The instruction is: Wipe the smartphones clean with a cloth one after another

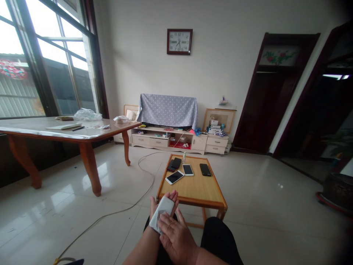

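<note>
A white phone [164, 204] lies tilted across the palm of my left hand [172, 200]. The left thumb rests along the phone's left edge, and the other fingers reach out past its far end. Over the lower part of the phone, my right hand [176, 232] presses its fingers close together against the surface. A greyish patch shows at those fingertips; whether it is a thin wipe or a shadow I cannot make out. Both hands are above my lap, just in front of the small wooden table [193, 192].
On the small table are a white phone with a dark screen [174, 177], another white phone [188, 169], overlapping black phones [176, 163], a black phone [205, 169] and a small bottle [184, 157]. A larger table [91, 134] stands left. A cable [116, 212] crosses the floor.
</note>
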The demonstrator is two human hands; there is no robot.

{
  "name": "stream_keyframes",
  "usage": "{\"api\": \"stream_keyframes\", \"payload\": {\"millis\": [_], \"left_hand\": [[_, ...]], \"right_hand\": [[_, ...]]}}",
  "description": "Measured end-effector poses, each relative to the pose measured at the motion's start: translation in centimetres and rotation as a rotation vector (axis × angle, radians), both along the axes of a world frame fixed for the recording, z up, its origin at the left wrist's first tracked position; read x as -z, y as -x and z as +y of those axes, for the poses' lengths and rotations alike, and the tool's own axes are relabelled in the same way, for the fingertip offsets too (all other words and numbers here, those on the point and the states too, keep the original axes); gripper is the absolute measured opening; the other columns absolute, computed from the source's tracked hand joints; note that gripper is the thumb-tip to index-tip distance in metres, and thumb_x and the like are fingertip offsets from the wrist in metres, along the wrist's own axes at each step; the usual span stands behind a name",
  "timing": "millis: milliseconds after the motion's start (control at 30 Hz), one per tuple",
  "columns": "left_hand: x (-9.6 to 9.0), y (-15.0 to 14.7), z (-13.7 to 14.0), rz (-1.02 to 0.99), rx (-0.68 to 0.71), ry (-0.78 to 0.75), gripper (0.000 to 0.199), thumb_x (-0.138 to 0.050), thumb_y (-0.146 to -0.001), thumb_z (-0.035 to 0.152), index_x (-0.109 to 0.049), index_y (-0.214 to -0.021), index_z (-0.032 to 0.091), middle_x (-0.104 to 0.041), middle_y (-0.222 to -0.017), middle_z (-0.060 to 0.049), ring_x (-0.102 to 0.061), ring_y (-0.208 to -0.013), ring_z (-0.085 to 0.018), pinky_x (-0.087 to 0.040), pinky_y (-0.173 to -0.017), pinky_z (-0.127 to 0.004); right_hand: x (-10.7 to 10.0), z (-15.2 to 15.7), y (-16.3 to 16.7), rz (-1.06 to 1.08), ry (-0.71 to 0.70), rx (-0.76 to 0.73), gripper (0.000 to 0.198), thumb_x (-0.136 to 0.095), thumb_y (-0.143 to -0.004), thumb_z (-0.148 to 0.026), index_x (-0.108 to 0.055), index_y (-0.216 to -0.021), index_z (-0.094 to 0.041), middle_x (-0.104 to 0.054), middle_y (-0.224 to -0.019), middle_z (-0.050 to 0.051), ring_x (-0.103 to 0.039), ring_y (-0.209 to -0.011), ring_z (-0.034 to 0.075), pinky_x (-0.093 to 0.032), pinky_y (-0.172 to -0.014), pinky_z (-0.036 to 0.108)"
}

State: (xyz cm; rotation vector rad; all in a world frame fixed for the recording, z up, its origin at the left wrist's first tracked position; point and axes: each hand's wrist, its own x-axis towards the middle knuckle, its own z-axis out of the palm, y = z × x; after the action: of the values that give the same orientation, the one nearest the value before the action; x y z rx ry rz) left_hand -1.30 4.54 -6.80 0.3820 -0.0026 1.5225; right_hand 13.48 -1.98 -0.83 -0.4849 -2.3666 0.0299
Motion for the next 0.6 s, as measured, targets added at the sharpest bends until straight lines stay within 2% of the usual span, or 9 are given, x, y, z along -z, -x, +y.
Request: {"api": "stream_keyframes", "payload": {"millis": [133,333,500,600], "left_hand": [[0.6,0.3,0.6,0.019,0.005,0.007,0.093,-0.023,-0.08,0.091,-0.072,-0.113,0.019,-0.064,-0.137,-0.017,-0.039,-0.146,-0.033,-0.007,-0.125,-0.054],[0.7,0.5,0.8,0.034,-0.001,0.034,0.096,-0.026,-0.079,0.091,-0.067,-0.124,0.017,-0.057,-0.145,-0.018,-0.035,-0.148,-0.035,-0.013,-0.124,-0.053],[0.8,0.6,0.6,0.069,-0.017,0.045,0.093,-0.028,-0.082,0.088,-0.068,-0.121,0.014,-0.06,-0.14,-0.02,-0.037,-0.147,-0.036,-0.01,-0.125,-0.054],[0.5,0.5,0.4,0.073,0.001,0.031,0.094,-0.027,-0.082,0.089,-0.067,-0.124,0.016,-0.059,-0.143,-0.019,-0.036,-0.148,-0.035,-0.008,-0.125,-0.053]], "right_hand": [[-1.3,0.8,-0.4,0.013,0.083,0.137,0.04,-0.043,-0.105,-0.031,-0.057,-0.141,-0.019,-0.062,-0.139,0.013,-0.054,-0.134,0.026,-0.023,-0.12,0.062],[-1.4,-0.4,-0.1,-0.062,0.078,0.002,0.044,-0.046,-0.104,-0.036,-0.053,-0.145,-0.021,-0.055,-0.147,0.009,-0.046,-0.141,0.027,-0.022,-0.121,0.061],[-2.0,1.4,-0.3,-0.04,0.151,0.179,0.042,-0.044,-0.105,-0.034,-0.054,-0.144,-0.022,-0.056,-0.146,0.011,-0.045,-0.141,0.031,-0.027,-0.117,0.065],[-2.1,1.0,-0.3,-0.043,0.125,0.147,0.045,-0.045,-0.105,-0.035,-0.052,-0.146,-0.02,-0.055,-0.146,0.012,-0.046,-0.141,0.03,-0.027,-0.119,0.063]]}}
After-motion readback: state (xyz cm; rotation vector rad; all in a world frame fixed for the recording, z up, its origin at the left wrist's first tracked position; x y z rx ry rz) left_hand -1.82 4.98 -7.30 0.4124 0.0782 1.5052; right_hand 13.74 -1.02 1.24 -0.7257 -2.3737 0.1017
